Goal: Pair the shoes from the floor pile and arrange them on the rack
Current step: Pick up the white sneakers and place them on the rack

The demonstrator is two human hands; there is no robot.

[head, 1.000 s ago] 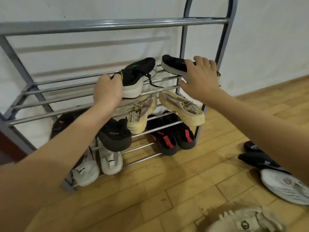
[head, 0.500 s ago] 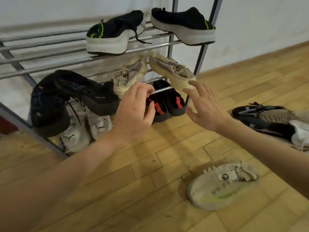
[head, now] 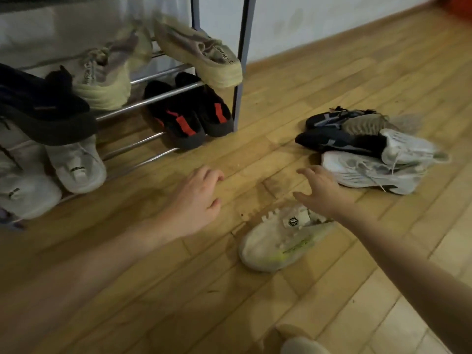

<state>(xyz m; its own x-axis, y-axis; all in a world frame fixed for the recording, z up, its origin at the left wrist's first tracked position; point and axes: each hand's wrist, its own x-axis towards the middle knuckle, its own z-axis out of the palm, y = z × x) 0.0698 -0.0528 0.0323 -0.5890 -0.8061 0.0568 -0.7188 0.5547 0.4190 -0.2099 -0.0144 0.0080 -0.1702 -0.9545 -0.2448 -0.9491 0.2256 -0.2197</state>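
While both hands reach out low over the wooden floor (head: 357, 72), neither holds anything. The left hand (head: 195, 198) hangs palm down with its fingers loosely curled and close together. The right hand (head: 323, 191) has its fingers spread apart, just above the heel of a cream shoe (head: 278, 241) that lies alone on the near floor. To the far right, a pile of shoes (head: 367, 149), black and white ones stacked together, sits well apart from the rack (head: 240, 72). On the rack at far left, a beige pair (head: 199, 51) rests above a black-and-red pair (head: 189, 116), with white shoes (head: 76, 166) lower left.
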